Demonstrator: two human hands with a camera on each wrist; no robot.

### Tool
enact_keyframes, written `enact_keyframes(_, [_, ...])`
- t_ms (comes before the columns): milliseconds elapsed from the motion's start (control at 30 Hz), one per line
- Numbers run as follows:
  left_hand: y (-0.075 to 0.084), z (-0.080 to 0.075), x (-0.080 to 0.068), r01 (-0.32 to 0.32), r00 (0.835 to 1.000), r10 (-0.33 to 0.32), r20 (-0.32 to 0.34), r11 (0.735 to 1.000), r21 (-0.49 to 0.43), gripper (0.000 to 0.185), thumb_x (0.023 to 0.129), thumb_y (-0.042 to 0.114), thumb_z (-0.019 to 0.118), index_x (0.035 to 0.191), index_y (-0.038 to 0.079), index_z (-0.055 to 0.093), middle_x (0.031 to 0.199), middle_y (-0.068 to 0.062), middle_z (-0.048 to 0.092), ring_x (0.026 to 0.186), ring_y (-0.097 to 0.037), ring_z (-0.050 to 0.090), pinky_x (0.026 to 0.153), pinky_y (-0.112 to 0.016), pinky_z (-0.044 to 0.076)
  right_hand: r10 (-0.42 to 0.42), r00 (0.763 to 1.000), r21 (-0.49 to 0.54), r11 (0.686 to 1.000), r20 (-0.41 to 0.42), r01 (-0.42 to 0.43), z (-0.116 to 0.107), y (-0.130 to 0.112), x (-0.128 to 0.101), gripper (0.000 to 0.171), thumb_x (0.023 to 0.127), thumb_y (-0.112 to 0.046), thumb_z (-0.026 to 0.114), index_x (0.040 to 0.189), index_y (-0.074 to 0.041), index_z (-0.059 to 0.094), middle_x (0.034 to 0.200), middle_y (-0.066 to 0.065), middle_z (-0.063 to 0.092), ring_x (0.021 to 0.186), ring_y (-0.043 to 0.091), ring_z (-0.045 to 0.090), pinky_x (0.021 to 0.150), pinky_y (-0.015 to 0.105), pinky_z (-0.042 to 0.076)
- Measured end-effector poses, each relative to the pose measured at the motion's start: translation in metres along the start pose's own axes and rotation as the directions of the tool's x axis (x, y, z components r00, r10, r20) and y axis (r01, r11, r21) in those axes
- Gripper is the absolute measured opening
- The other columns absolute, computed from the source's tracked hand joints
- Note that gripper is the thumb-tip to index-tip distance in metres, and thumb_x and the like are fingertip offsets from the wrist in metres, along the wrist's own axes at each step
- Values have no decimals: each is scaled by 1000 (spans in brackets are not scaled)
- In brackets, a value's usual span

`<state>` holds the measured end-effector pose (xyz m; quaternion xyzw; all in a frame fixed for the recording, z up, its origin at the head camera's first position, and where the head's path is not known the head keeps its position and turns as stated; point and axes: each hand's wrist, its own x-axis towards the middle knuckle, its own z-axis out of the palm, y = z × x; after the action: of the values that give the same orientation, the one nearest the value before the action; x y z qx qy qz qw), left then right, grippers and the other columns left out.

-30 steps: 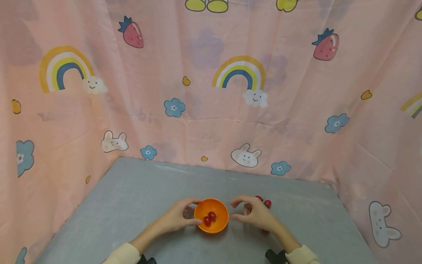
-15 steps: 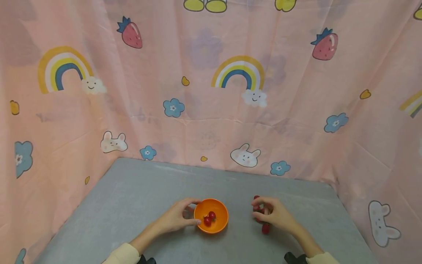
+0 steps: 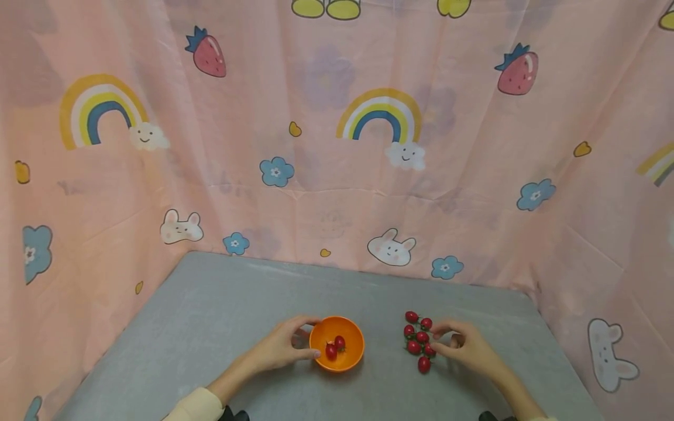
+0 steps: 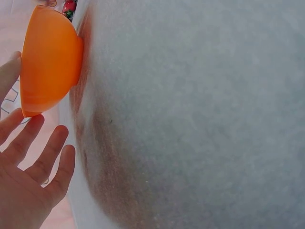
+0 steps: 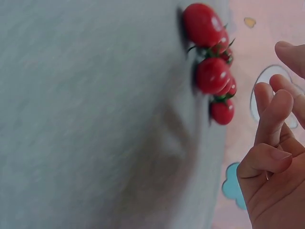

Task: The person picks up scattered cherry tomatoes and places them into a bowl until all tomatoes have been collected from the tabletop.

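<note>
An orange bowl stands on the grey table with two red cherry tomatoes inside. At its left side my left hand holds the rim between thumb and fingers; in the left wrist view, fingertips touch the edge of the bowl. To the right of the bowl lies a loose group of several cherry tomatoes with green stems. Just right of this group hovers my right hand, thumb and forefinger apart. The right wrist view shows nothing in its loosely bent fingers, with the tomatoes beyond them.
A pink curtain printed with rainbows, flowers and rabbits hangs behind and at both sides of the grey table. Table surface separates the bowl from the loose tomatoes.
My right hand has moved from beside the bowl rightward over the loose tomatoes to their right side, uncovering them. My left hand and the bowl stay nearly in place.
</note>
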<state>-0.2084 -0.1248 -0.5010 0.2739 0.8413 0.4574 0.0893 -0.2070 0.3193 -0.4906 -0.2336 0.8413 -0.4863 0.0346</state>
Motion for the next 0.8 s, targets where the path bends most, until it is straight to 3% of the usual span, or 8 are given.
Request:
enact_keyframes(200, [0, 0, 0, 10, 1000, -10, 3, 1000, -4, 57, 92, 28, 80, 140, 10, 57, 139, -5, 58, 109, -20, 63, 89, -39, 55, 76, 996, -6, 997, 38, -76, -3, 8, -9, 37, 89, -12, 80, 120, 3, 65, 106, 18, 65, 50, 3, 41, 43, 25, 43])
enact_keyframes(433, [0, 0, 1, 10, 1000, -10, 2, 1000, 3, 57, 91, 28, 80, 140, 10, 57, 138, -5, 59, 108, -20, 63, 88, -38, 55, 71, 997, -51, 996, 35, -69, 1, 17, -12, 46, 87, -16, 83, 123, 3, 64, 109, 18, 66, 50, 2, 39, 43, 24, 42])
enact_keyframes(667, [1, -1, 1, 22, 1000, -23, 6, 1000, 6, 57, 91, 30, 80, 140, 11, 57, 138, -4, 58, 109, -20, 62, 89, -39, 55, 117, 993, -102, 988, 19, -115, 2, 21, -10, 39, 87, -21, 83, 118, -1, 69, 108, 13, 67, 52, 4, 39, 45, 24, 39])
enact_keyframes(800, [2, -1, 1, 24, 1000, -24, 9, 1000, 6, 57, 91, 30, 80, 140, 12, 57, 138, -4, 58, 109, -21, 63, 89, -38, 55, 116, 993, -120, 986, 22, -113, 4, 22, -7, 31, 88, -22, 82, 112, -5, 72, 104, 7, 69, 58, 7, 47, 47, 25, 41])
